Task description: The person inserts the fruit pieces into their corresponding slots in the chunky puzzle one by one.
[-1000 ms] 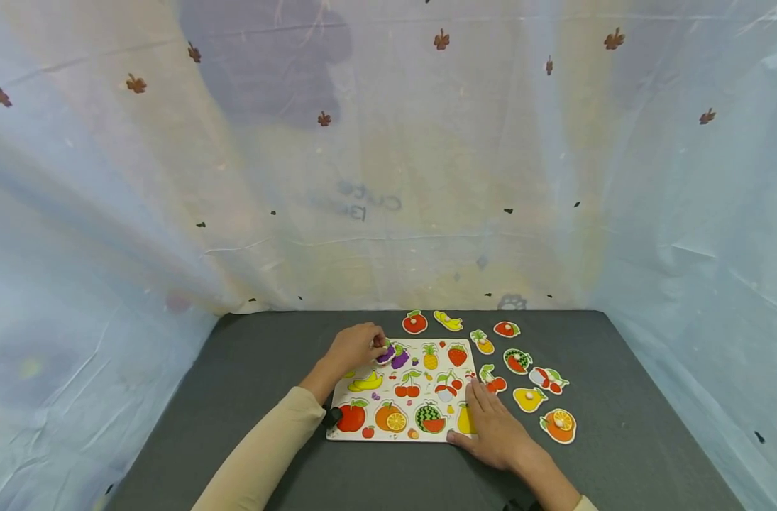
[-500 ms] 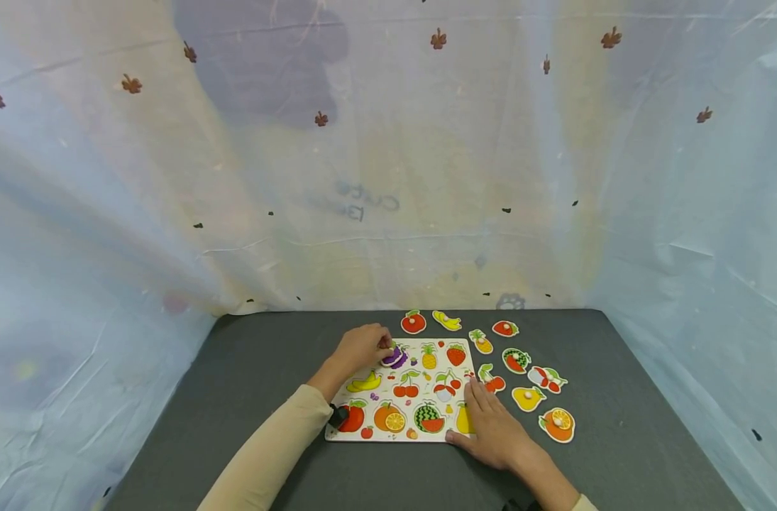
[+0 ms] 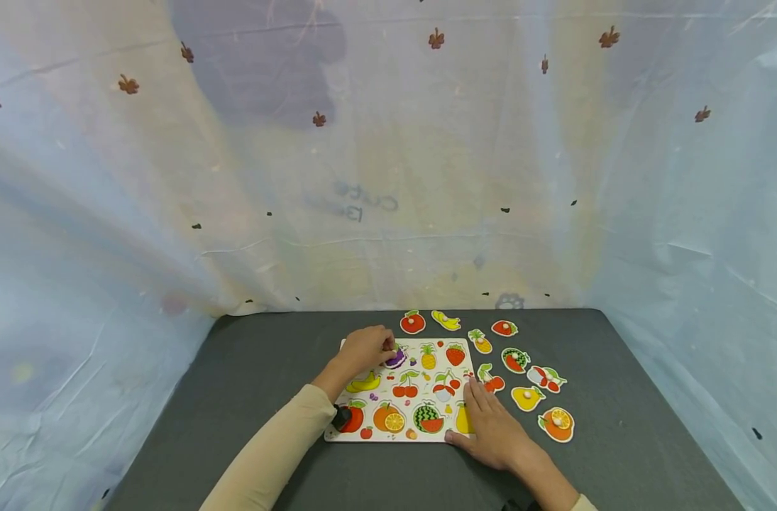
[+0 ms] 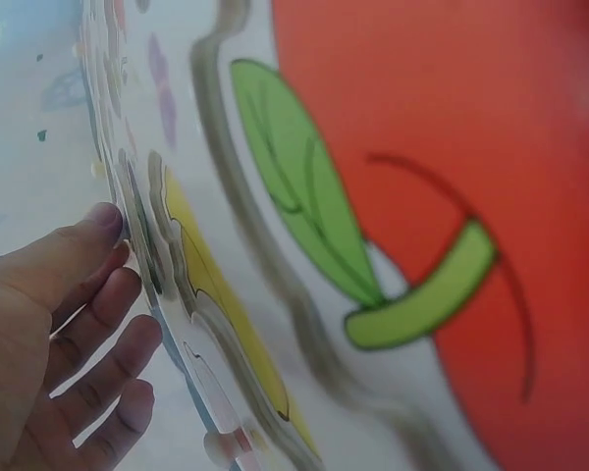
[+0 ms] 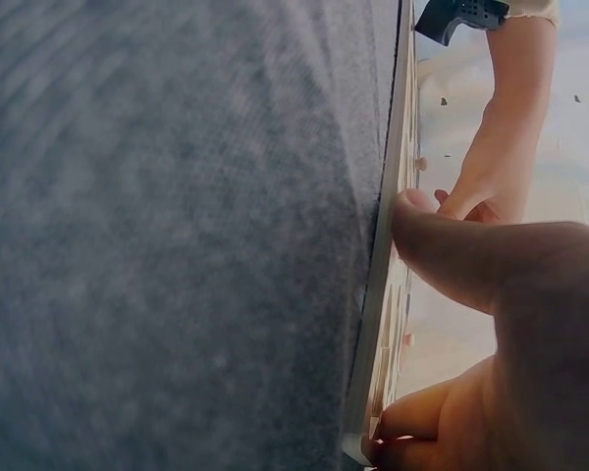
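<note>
A white fruit puzzle board (image 3: 414,345) lies on the dark table. At its back left, my left hand (image 3: 365,348) pinches a purple grape piece (image 3: 397,359) over the printed grapes; the fingers partly cover it. In the left wrist view, the thumb and fingertips of my left hand (image 4: 69,314) are at the board's far side, and the printed apple (image 4: 432,128) looms large. My right hand (image 3: 495,431) rests on the board's right front corner with outstretched fingers. From the right wrist view, the thumb of my right hand (image 5: 530,285) touches the board's edge (image 5: 371,324).
Loose fruit pieces lie behind and right of the board: a tomato-like red one (image 3: 412,323), bananas (image 3: 446,321), a pineapple (image 3: 480,342), a watermelon (image 3: 515,360), a pear (image 3: 528,399), an orange (image 3: 557,424) and several others. A pale patterned curtain (image 3: 388,163) surrounds the table.
My left hand has moved slightly right with the grape piece, bringing it over the printed grapes. My right hand has stayed on the board's corner.
</note>
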Action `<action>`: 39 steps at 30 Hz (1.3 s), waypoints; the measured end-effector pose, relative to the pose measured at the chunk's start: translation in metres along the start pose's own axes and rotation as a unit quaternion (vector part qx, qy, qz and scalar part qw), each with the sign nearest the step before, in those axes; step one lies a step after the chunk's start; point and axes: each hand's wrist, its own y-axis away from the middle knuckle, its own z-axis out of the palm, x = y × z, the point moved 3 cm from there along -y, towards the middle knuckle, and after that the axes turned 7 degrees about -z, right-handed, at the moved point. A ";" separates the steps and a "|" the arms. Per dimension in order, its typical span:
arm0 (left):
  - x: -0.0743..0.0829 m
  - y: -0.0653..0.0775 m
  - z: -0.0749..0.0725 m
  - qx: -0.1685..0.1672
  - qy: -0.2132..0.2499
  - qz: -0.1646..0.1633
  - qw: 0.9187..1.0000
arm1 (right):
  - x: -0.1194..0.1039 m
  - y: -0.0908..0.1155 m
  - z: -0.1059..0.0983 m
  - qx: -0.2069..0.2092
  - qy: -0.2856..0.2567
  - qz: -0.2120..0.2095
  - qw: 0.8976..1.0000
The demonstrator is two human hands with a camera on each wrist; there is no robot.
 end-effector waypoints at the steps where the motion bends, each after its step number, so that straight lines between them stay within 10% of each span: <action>1: 0.000 0.000 0.000 -0.001 0.001 -0.001 1.000 | 0.000 0.000 0.000 0.001 0.001 0.000 1.000; 39: 0.007 -0.001 0.003 -0.001 0.010 -0.009 1.000 | 0.001 0.000 0.001 0.003 -0.003 -0.001 1.000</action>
